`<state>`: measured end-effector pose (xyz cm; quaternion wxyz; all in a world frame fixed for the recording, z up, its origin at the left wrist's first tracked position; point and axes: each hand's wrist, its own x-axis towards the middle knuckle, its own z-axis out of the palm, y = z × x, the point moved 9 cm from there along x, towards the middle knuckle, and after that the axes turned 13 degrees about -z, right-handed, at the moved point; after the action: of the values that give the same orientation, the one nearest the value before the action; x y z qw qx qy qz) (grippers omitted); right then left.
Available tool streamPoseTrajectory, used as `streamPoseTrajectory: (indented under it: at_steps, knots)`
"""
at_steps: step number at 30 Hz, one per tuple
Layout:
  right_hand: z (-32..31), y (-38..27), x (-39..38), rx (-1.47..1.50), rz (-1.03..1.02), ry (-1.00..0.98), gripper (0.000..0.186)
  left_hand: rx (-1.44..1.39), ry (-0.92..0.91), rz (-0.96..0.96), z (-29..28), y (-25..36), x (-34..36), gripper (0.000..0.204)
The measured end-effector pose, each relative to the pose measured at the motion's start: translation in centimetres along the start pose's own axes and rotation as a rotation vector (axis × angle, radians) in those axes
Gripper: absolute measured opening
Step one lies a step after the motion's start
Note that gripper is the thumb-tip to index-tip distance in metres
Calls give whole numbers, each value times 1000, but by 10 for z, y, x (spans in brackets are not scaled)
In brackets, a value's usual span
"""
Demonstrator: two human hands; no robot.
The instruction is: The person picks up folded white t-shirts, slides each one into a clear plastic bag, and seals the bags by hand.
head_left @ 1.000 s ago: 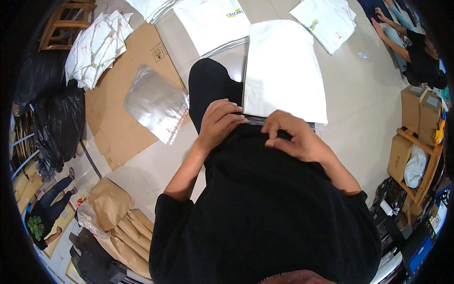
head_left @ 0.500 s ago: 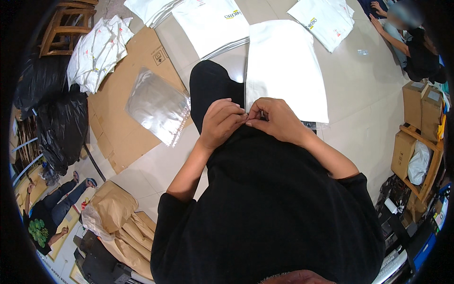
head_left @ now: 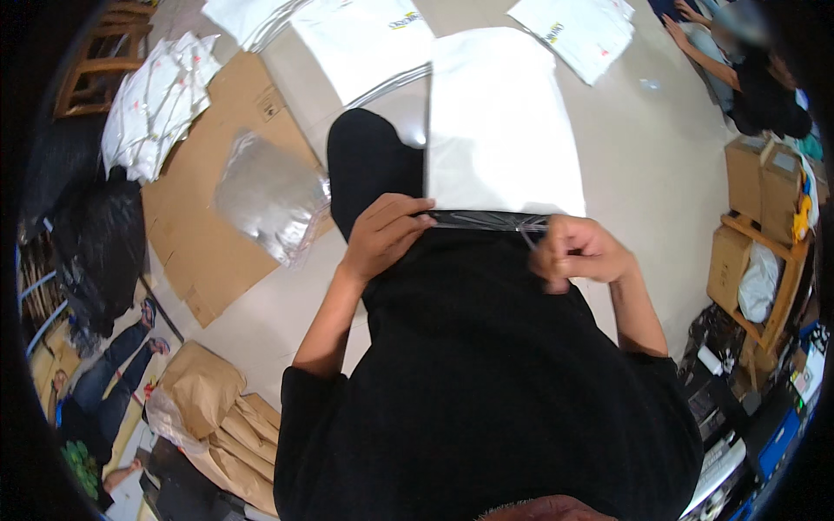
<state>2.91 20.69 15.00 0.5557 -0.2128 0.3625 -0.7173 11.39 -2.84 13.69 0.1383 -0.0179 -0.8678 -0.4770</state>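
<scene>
Over the wearer's black shirt (head_left: 486,365), the left hand (head_left: 387,233) rested with its fingers together on the left corner of a clear plastic bag (head_left: 473,221); whether it gripped could not be told. The right hand (head_left: 582,250), blurred, pinched a thin clear strip (head_left: 527,236) near the bag's other end. The bag's glossy edge lay across the lap, just below a smooth, plain white folded cloth (head_left: 504,122). To the left, shiny clear sleeves (head_left: 265,195) lay on a flat cardboard sheet (head_left: 195,208) bearing a small dark printed symbol. Brown paper (head_left: 204,382) sagged in creases nearer by. Farther off, the folded white shirts (head_left: 360,48) carried dark lettering with yellow accents, as did a white stack (head_left: 578,39) to the right. Brown boxes (head_left: 751,182) stood at the right side, below a seated person (head_left: 764,95).
</scene>
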Motion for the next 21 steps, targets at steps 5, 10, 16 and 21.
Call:
streamPoseTrajectory:
  at_steps: [5,10,16,21]
  knots:
    - [-156,16,-188,-1307,838,291,40,-71,-79,-72,7,-10,0,17]
    - [-121,7,-123,-1334,222,733,85,-93,-68,-102,10,-14,-3,17]
    - [-106,17,-110,-1157,-249,795,44,-122,-41,-168,2,-12,2,17]
    - [-112,10,-121,-893,-238,880,21,-190,-76,-265,1,-21,1,16]
